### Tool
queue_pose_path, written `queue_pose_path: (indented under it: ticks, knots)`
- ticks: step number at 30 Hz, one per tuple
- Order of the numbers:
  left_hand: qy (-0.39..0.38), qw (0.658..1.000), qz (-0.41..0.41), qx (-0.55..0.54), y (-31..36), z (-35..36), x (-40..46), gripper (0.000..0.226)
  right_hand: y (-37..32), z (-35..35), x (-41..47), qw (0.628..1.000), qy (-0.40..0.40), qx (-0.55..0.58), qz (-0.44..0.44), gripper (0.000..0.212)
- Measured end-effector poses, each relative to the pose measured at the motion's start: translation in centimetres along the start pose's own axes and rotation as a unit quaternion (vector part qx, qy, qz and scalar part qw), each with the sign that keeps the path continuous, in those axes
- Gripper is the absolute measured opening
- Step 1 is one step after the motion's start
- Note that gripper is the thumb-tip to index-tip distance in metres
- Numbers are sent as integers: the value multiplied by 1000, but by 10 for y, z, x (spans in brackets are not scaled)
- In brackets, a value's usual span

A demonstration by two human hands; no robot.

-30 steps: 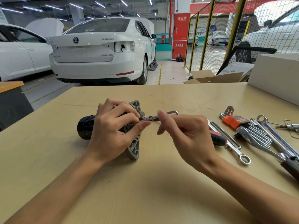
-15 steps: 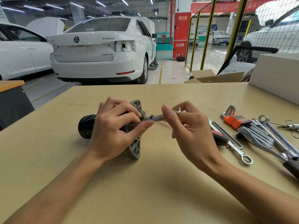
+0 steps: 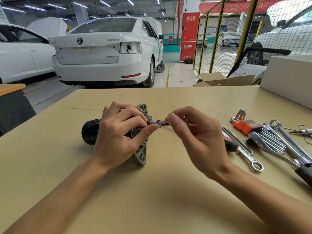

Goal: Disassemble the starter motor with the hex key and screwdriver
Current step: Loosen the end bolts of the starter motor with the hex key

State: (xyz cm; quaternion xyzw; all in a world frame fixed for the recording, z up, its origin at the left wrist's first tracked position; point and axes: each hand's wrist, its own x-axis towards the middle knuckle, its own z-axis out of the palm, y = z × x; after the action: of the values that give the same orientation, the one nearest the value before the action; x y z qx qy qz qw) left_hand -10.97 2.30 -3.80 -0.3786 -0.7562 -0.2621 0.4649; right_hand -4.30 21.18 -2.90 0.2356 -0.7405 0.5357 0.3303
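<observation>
The starter motor [image 3: 141,154] lies on its side on the tan table [image 3: 152,200], its black cylinder pointing left and its grey cast flange facing right. My left hand [image 3: 118,137] wraps over the motor body, thumb and forefinger near the flange. A steel hex key [image 3: 160,122] runs level from the flange to the right. My right hand [image 3: 194,135] pinches its outer end between thumb and fingers, which hide the bent end. A screwdriver with a red-and-black handle [image 3: 229,144] lies just right of my right hand.
A hex key set in an orange holder [image 3: 246,126], several wrenches [image 3: 249,157] and a black-handled tool [image 3: 305,174] lie on the table's right side. A white box [image 3: 290,76] stands at the back right. Beyond the table stand white cars [image 3: 104,53] and a yellow mesh fence.
My right hand has turned over the end of the hex key, rolling from below it to on top, so the bent end is now covered. My left hand and the motor stay put.
</observation>
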Motion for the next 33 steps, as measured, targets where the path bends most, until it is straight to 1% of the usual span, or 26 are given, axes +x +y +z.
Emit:
queue_pose_path:
  ticks: [3, 5, 7, 12, 18, 24, 28, 33]
  knots:
    - [3, 1000, 1, 8, 1, 0, 0, 41, -2, 0, -1, 999, -20, 34, -13, 36]
    - [4, 1000, 0, 13, 1, 1, 1, 41, -2, 0, -1, 999, -28, 44, 2, 45]
    - [4, 1000, 0, 15, 1, 1, 1, 41, -1, 0, -1, 998, -28, 44, 29, 49]
    - [4, 1000, -2, 16, 1, 1, 1, 38, 0, 0, 1, 994, -28, 27, 98, 43]
    - [5, 1000, -4, 14, 1, 1, 1, 38, 0, 2, 2, 986, -28, 58, 157, 45]
    - [1, 1000, -10, 13, 1, 0, 2, 39, 2, 1, 4, 987, -26, 35, 156, 52]
    - [0, 1000, -10, 11, 2, 0, 2, 39, 4, -1, 6, 985, -16, 37, 165, 37]
    - [1, 1000, -11, 9, 1, 0, 1, 39, 4, -2, 8, 980, -8, 52, 192, 41]
